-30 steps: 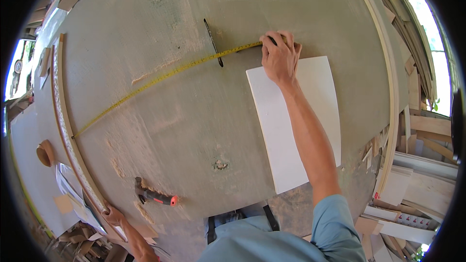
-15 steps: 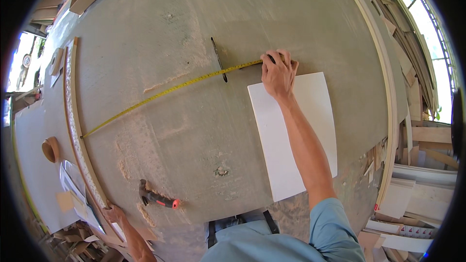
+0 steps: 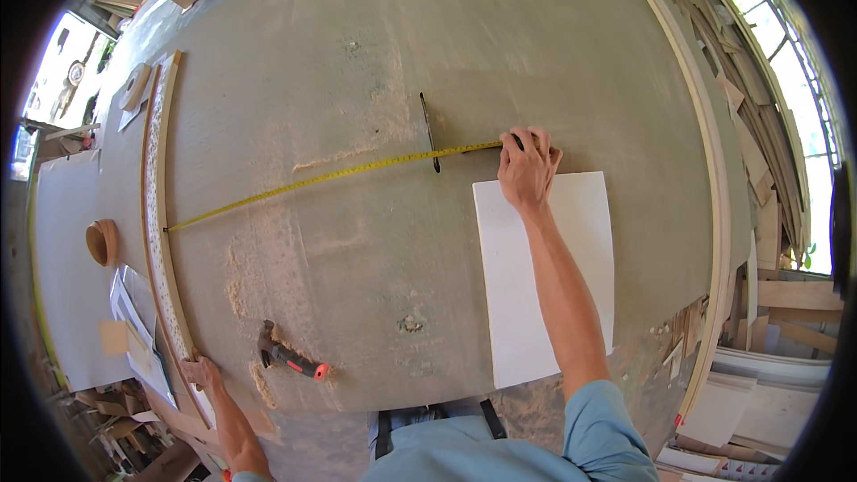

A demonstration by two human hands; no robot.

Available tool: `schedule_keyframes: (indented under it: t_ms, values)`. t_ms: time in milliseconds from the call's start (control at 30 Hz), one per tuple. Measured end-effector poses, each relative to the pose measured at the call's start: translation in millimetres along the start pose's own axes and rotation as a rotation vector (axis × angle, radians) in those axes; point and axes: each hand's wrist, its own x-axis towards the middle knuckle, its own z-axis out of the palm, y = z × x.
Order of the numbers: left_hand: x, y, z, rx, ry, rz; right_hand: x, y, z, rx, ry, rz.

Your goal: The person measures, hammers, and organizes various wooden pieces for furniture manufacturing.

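Note:
My right hand (image 3: 530, 166) is closed around a tape measure (image 3: 518, 143), its case mostly hidden by my fingers. The yellow blade (image 3: 344, 170) stretches left across the table, its end hook touching a long, narrow wooden strip (image 3: 158, 187). My left hand (image 3: 203, 373) grips the near part of that strip, fingers wrapped over its edge. A black pen (image 3: 429, 132) lies crossing the blade. Under my right forearm rests a white rectangular board (image 3: 509, 277). Near my left hand lies a hammer (image 3: 295, 361) with a black and red handle.
Sawdust (image 3: 239, 281) is scattered over the large grey tabletop (image 3: 553, 45). Left of the strip are a brown tape roll (image 3: 102, 243) and papers in clear plastic (image 3: 143, 339). A pale wooden rail (image 3: 710, 143) edges the right side, with stacked boards (image 3: 750, 107) beyond.
My view has shifted slightly, so the table and its things appear moved. Both hands keep their holds, and the blade stays stretched between the strip and my right hand.

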Motion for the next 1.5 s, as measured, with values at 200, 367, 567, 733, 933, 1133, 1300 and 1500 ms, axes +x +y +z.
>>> schedule_keyframes:
  t_ms: [200, 367, 567, 733, 933, 1133, 1300, 1500]
  values:
    - [10, 1, 9, 0.199, 0.001, -0.007, 1, -4, -1, 0.005, -0.006, 0.007]
    - [25, -9, 20, 0.294, -0.011, 0.109, 3, -5, -3, 0.008, -0.011, 0.003]
    - [12, 32, -17, 0.285, -0.133, 0.284, 0, -2, -4, -0.001, -0.023, 0.007]
    - [17, 23, -16, 0.227, -0.069, 0.370, 2, -4, -3, 0.008, -0.002, -0.003]
    - [18, 29, -19, 0.243, -0.122, 0.366, 2, -4, -5, 0.000, -0.014, -0.002]
    - [25, 22, -14, 0.237, -0.119, 0.387, 2, -3, -3, -0.001, -0.012, -0.004]
    - [33, 20, -13, 0.282, -0.195, 0.381, 0, -5, -2, 0.004, -0.022, -0.001]
    - [33, 22, -14, 0.268, -0.190, 0.399, 0, -3, -2, 0.016, -0.012, 0.002]
